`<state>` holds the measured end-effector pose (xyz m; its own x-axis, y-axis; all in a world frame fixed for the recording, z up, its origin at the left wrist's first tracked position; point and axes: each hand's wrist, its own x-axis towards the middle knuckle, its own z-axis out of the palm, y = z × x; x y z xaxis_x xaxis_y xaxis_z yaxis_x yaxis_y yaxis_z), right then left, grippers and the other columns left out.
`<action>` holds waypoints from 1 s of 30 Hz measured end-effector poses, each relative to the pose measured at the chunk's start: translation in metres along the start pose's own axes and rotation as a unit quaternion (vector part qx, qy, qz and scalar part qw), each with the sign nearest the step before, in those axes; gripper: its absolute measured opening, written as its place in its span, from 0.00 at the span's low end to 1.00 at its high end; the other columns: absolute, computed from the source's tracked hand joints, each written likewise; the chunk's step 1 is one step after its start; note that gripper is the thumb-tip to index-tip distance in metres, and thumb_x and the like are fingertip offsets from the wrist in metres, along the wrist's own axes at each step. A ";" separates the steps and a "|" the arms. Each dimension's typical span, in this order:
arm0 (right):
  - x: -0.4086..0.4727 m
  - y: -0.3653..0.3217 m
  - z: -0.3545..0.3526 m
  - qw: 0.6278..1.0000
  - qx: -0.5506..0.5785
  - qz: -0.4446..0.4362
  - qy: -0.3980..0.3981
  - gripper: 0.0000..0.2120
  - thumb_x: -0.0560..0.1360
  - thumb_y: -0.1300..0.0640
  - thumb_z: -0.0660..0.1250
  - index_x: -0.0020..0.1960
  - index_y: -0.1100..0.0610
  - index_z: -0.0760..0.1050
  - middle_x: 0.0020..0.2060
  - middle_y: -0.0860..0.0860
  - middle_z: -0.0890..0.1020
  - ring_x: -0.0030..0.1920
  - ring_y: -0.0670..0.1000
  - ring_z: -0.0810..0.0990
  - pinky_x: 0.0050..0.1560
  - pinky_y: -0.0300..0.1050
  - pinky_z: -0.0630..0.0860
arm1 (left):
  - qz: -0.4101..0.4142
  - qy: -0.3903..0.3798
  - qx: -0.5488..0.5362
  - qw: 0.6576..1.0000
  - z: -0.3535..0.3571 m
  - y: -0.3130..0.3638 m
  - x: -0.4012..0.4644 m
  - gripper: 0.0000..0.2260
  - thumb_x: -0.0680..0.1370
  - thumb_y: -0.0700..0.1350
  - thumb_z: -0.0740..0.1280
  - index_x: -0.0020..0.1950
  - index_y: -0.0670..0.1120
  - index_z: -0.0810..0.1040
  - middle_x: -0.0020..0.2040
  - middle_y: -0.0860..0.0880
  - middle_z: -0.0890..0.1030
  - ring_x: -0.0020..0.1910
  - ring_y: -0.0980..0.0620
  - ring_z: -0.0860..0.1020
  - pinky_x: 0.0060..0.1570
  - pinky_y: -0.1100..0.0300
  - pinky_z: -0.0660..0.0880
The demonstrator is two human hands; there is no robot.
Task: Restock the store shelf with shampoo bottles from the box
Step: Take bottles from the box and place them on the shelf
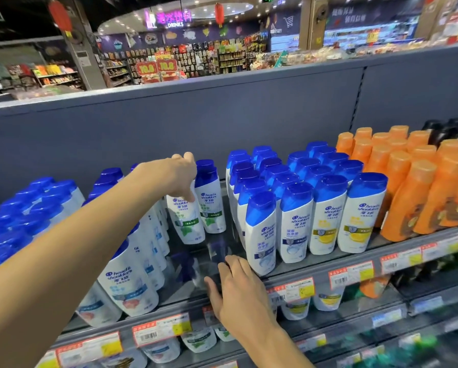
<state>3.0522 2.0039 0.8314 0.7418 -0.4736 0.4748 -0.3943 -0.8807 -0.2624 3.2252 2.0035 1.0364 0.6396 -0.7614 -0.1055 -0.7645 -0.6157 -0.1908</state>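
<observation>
White shampoo bottles with blue caps stand in rows on the grey store shelf (pixel 320 269). My left hand (pixel 180 176) reaches into the gap in the middle. Its fingers drape over the cap of a green-label shampoo bottle (pixel 189 224), which stands upright. A second green-label bottle (pixel 212 208) stands just behind and to its right. My right hand (pixel 238 290) lies on the shelf's front rail with fingers spread, holding nothing. The box is not in view.
Full rows of blue-capped bottles (pixel 296 221) stand right of the gap, more rows (pixel 127 277) to its left. Orange bottles (pixel 408 197) fill the far right. Bare shelf floor (pixel 196 261) lies in front of the green-label bottles. Refill pouches (pixel 294 309) sit on the shelf below.
</observation>
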 end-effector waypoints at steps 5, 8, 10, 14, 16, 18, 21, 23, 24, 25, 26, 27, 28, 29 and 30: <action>0.000 0.000 0.003 1.000 -0.009 0.000 0.009 0.19 0.78 0.44 0.56 0.49 0.56 0.80 0.47 0.51 0.80 0.50 0.51 0.80 0.46 0.42 0.80 | 0.004 0.003 -0.004 1.000 0.003 0.002 -0.004 0.32 0.67 0.52 0.78 0.62 0.41 0.65 0.42 0.49 0.70 0.43 0.47 0.73 0.41 0.55 0.69; 0.000 0.000 0.003 1.000 -0.009 -0.003 0.013 0.19 0.78 0.45 0.57 0.49 0.56 0.81 0.45 0.51 0.80 0.49 0.51 0.79 0.46 0.42 0.80 | 0.009 0.026 0.001 1.000 0.005 -0.001 -0.004 0.32 0.67 0.51 0.78 0.62 0.40 0.66 0.44 0.48 0.70 0.43 0.48 0.72 0.41 0.56 0.68; 0.000 0.000 0.003 1.000 -0.006 -0.004 0.013 0.18 0.78 0.45 0.57 0.49 0.56 0.80 0.45 0.50 0.79 0.48 0.51 0.79 0.45 0.42 0.79 | 0.014 0.043 0.008 0.999 0.008 -0.004 -0.004 0.31 0.68 0.50 0.78 0.62 0.40 0.67 0.45 0.48 0.70 0.43 0.49 0.71 0.41 0.57 0.68; 0.001 0.000 0.003 1.000 -0.007 -0.006 0.015 0.18 0.78 0.45 0.57 0.49 0.56 0.79 0.46 0.50 0.79 0.48 0.51 0.78 0.45 0.42 0.79 | 0.028 0.075 0.040 0.996 0.012 -0.006 -0.003 0.32 0.68 0.53 0.76 0.64 0.40 0.67 0.54 0.43 0.73 0.44 0.48 0.70 0.45 0.56 0.72; 0.000 0.000 0.003 1.000 -0.010 -0.006 0.021 0.18 0.78 0.45 0.57 0.49 0.57 0.80 0.46 0.51 0.80 0.48 0.51 0.79 0.45 0.43 0.79 | 0.032 0.083 0.035 0.995 0.009 -0.006 -0.004 0.32 0.68 0.52 0.77 0.64 0.39 0.66 0.53 0.43 0.71 0.44 0.48 0.69 0.45 0.55 0.72; 0.000 -0.001 0.003 1.000 -0.010 -0.006 0.024 0.18 0.78 0.45 0.57 0.49 0.57 0.80 0.45 0.51 0.80 0.48 0.52 0.79 0.45 0.43 0.79 | 0.034 0.081 0.027 0.996 0.006 -0.006 -0.006 0.30 0.69 0.49 0.77 0.63 0.40 0.66 0.52 0.44 0.70 0.44 0.48 0.68 0.44 0.57 0.69; -0.001 -0.001 0.003 1.000 -0.010 -0.007 0.023 0.19 0.78 0.46 0.57 0.49 0.58 0.80 0.45 0.52 0.80 0.48 0.52 0.79 0.45 0.43 0.79 | 0.031 0.084 0.021 0.996 0.006 -0.008 -0.006 0.27 0.69 0.46 0.76 0.63 0.41 0.68 0.54 0.44 0.72 0.45 0.49 0.69 0.43 0.57 0.69; -0.001 -0.001 0.002 1.000 -0.004 -0.008 0.022 0.18 0.78 0.46 0.57 0.48 0.58 0.79 0.45 0.52 0.80 0.47 0.52 0.79 0.44 0.43 0.79 | 0.026 0.096 0.011 0.995 0.009 -0.009 -0.005 0.26 0.70 0.46 0.76 0.62 0.40 0.68 0.54 0.43 0.73 0.44 0.49 0.70 0.42 0.57 0.69; -0.001 -0.001 0.002 1.000 -0.002 -0.008 0.021 0.18 0.78 0.46 0.57 0.48 0.58 0.79 0.45 0.51 0.79 0.46 0.52 0.78 0.44 0.43 0.80 | 0.024 0.104 0.009 0.994 0.010 -0.009 -0.005 0.25 0.70 0.46 0.75 0.62 0.40 0.68 0.55 0.42 0.73 0.44 0.48 0.70 0.42 0.57 0.69; -0.002 -0.001 0.002 1.000 0.000 -0.009 0.018 0.18 0.78 0.46 0.57 0.48 0.58 0.79 0.45 0.52 0.79 0.47 0.52 0.78 0.43 0.43 0.80 | 0.021 0.111 0.009 0.994 0.011 -0.009 -0.004 0.25 0.71 0.45 0.75 0.62 0.40 0.69 0.56 0.42 0.74 0.44 0.48 0.70 0.41 0.57 0.69; -0.002 0.000 0.002 1.000 0.002 -0.010 0.015 0.18 0.78 0.47 0.57 0.49 0.58 0.79 0.45 0.52 0.79 0.47 0.52 0.78 0.43 0.43 0.80 | 0.018 0.118 0.007 0.993 0.012 -0.009 -0.003 0.25 0.71 0.45 0.75 0.62 0.40 0.69 0.56 0.41 0.74 0.43 0.48 0.71 0.41 0.56 0.70; -0.001 0.000 0.002 1.000 0.004 -0.009 0.012 0.18 0.78 0.47 0.57 0.49 0.59 0.79 0.45 0.52 0.79 0.47 0.52 0.78 0.43 0.44 0.80 | 0.015 0.124 0.006 0.992 0.012 -0.009 -0.002 0.24 0.71 0.44 0.75 0.62 0.40 0.69 0.56 0.41 0.74 0.43 0.47 0.71 0.41 0.56 0.71; -0.001 0.000 0.002 1.000 0.005 -0.007 0.009 0.18 0.78 0.47 0.57 0.49 0.59 0.79 0.45 0.52 0.79 0.47 0.52 0.78 0.44 0.44 0.80 | 0.012 0.129 0.005 0.992 0.012 -0.007 -0.001 0.24 0.71 0.44 0.75 0.61 0.40 0.69 0.56 0.41 0.74 0.43 0.47 0.72 0.40 0.56 0.71; -0.001 0.000 0.001 1.000 0.004 -0.003 0.005 0.18 0.78 0.47 0.57 0.49 0.59 0.80 0.45 0.53 0.79 0.48 0.53 0.78 0.44 0.44 0.80 | 0.008 0.130 0.005 0.991 0.012 -0.006 -0.001 0.23 0.71 0.43 0.75 0.61 0.40 0.70 0.56 0.41 0.74 0.43 0.47 0.72 0.40 0.56 0.71; -0.001 0.000 0.001 1.000 0.002 -0.001 0.000 0.18 0.77 0.47 0.58 0.49 0.59 0.80 0.45 0.53 0.80 0.47 0.53 0.78 0.43 0.44 0.80 | 0.005 0.129 0.007 0.992 0.012 -0.005 -0.001 0.23 0.70 0.43 0.75 0.61 0.40 0.70 0.56 0.40 0.74 0.42 0.47 0.72 0.40 0.56 0.71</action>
<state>3.0521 2.0041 0.8303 0.7418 -0.4724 0.4760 -0.3914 -0.8813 -0.2646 3.2294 2.0099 1.0254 0.5890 -0.7950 0.1451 -0.7683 -0.6065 -0.2047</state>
